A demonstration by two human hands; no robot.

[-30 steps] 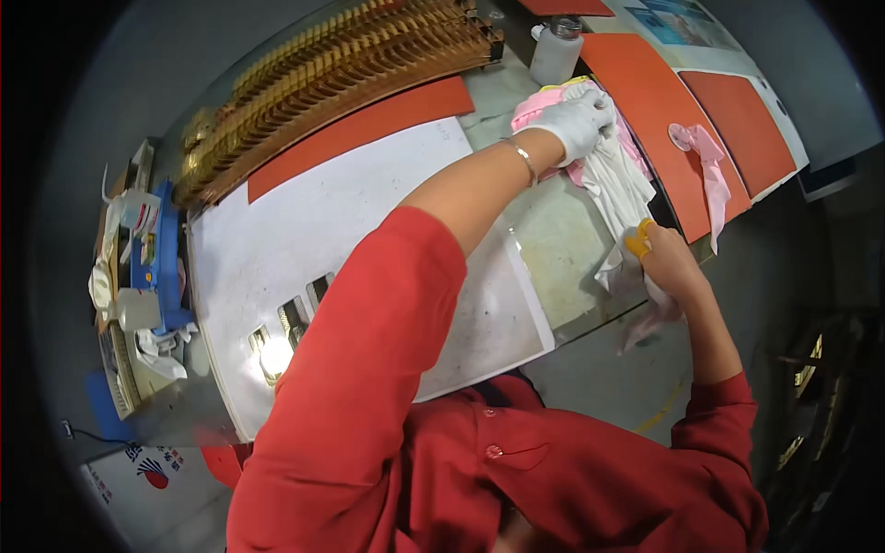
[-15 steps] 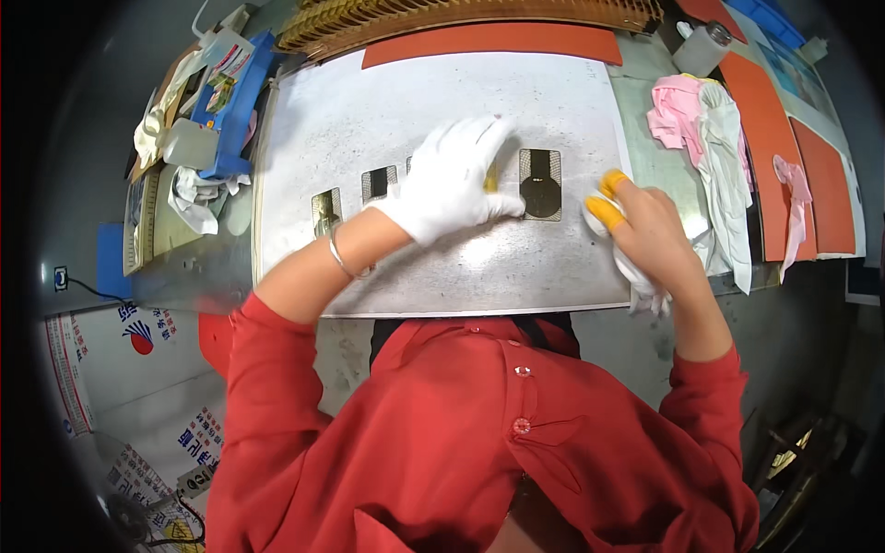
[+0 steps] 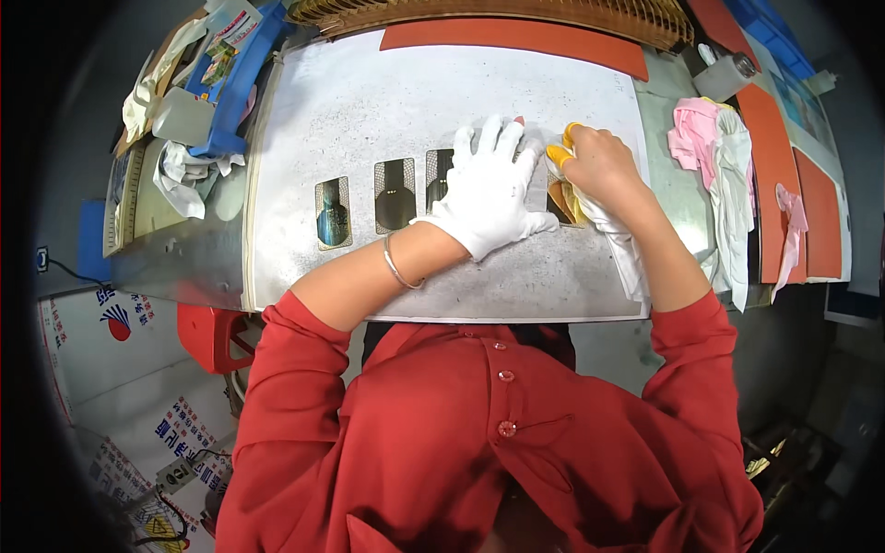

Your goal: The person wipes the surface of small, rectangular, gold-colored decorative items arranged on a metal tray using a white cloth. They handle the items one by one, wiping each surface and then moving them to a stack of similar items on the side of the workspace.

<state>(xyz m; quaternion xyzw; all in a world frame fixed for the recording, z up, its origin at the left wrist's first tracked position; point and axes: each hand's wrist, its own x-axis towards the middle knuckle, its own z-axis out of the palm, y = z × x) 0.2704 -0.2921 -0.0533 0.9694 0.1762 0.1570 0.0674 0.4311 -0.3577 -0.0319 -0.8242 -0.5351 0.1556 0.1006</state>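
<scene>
My left hand (image 3: 489,189), in a white glove with one bare fingertip, lies with fingers spread on the white work sheet. It partly covers a dark rectangular plate (image 3: 438,180) with a patterned border. Two similar plates, one bluish (image 3: 333,217) and one dark (image 3: 395,195), lie in a row to its left. At the right end is another plate (image 3: 564,205), beside my left thumb and mostly hidden. My right hand (image 3: 599,170), with yellow finger cots on two fingers, presses a white cloth (image 3: 619,244) onto that plate; the cloth trails toward the front edge.
Beyond the sheet (image 3: 369,101) lie an orange strip (image 3: 516,35) and a ribbed brown rack (image 3: 498,11). At left is a blue tray (image 3: 241,88) with bottles. Pink cloth (image 3: 693,134), white cloth (image 3: 731,175) and a bottle (image 3: 726,77) stand or lie at right. A red stool (image 3: 207,336) is below left.
My left hand has shifted right and its fingers have spread. My right hand has moved up and left with the cloth, from beside the rightmost plate onto it.
</scene>
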